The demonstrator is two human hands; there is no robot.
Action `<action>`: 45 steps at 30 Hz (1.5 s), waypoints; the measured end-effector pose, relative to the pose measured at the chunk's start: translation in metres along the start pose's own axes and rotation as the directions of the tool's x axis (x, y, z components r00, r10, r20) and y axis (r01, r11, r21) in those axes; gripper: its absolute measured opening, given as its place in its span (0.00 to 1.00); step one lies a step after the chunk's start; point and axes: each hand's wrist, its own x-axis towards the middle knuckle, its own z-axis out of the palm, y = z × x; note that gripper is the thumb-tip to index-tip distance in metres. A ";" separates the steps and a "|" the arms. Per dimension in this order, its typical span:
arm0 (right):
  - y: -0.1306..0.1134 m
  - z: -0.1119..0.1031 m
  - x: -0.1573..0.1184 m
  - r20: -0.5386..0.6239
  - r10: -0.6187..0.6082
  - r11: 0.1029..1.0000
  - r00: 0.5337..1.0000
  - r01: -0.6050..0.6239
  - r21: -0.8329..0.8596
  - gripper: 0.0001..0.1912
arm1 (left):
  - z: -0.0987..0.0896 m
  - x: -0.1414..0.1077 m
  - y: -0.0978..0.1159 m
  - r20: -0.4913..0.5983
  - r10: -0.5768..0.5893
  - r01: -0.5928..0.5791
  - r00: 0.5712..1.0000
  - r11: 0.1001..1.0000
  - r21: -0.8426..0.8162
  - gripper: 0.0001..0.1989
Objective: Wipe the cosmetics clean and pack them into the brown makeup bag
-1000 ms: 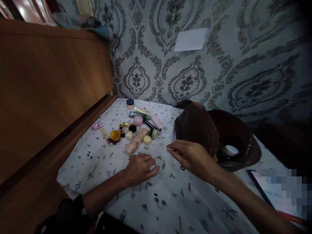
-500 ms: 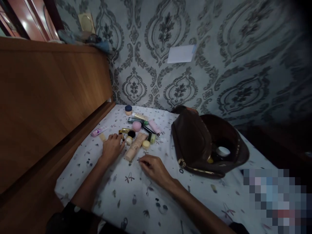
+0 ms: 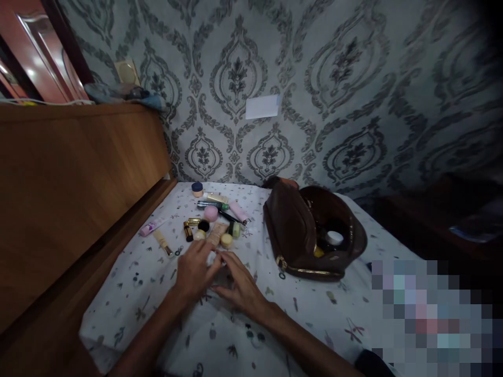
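Over the near end of a beige squeeze tube (image 3: 217,233) is my left hand (image 3: 194,270); its fingers are bent and blurred, so a grip on the tube cannot be made out. Close beside it, my right hand (image 3: 241,285) has its thumb and fingers apart, fingertips almost meeting the left hand. Just beyond lie a small yellow-lidded jar (image 3: 227,240), a pale round jar (image 3: 199,235), a black round lid (image 3: 203,225) and a small gold-and-black bottle (image 3: 187,231). To the left lies a short pale brush (image 3: 162,243).
Farther back are a pink sponge-like round piece (image 3: 211,213), a dark green tube (image 3: 209,204), a pink tube (image 3: 239,212) and a navy-lidded jar (image 3: 197,189). An unzipped brown bag (image 3: 288,225) stands right. A wooden cabinet (image 3: 78,183) borders the left.
My left hand has moved right and nearer, off the small gold-and-black bottle, uncovering the brush. My right hand has spread its fingers and come up close to the left. The view has shifted.
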 end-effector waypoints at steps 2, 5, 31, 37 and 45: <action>0.001 0.001 -0.005 -0.053 -0.008 0.999 0.999 0.010 0.040 0.38 | 0.012 -0.008 0.016 -0.025 0.046 -0.048 0.999 0.995 -0.083 0.04; 0.002 -0.006 -0.015 -0.083 0.044 0.997 0.996 -0.039 0.061 0.38 | 0.022 -0.014 0.031 -0.011 0.043 -0.044 0.999 0.979 -0.199 0.05; 0.004 -0.016 -0.025 0.114 0.395 0.657 0.912 -0.367 0.658 0.43 | 0.059 -0.004 0.005 0.255 -0.332 0.390 0.908 0.448 -0.805 0.08; 0.002 -0.017 -0.022 0.152 0.454 0.517 0.878 -0.399 0.757 0.33 | 0.053 -0.006 0.016 0.142 -0.293 0.290 0.946 0.560 -0.776 0.11; -0.005 -0.020 -0.022 0.197 0.513 0.365 0.836 -0.420 0.831 0.30 | 0.045 -0.012 0.021 -0.021 -0.162 0.102 0.987 0.711 -0.696 0.16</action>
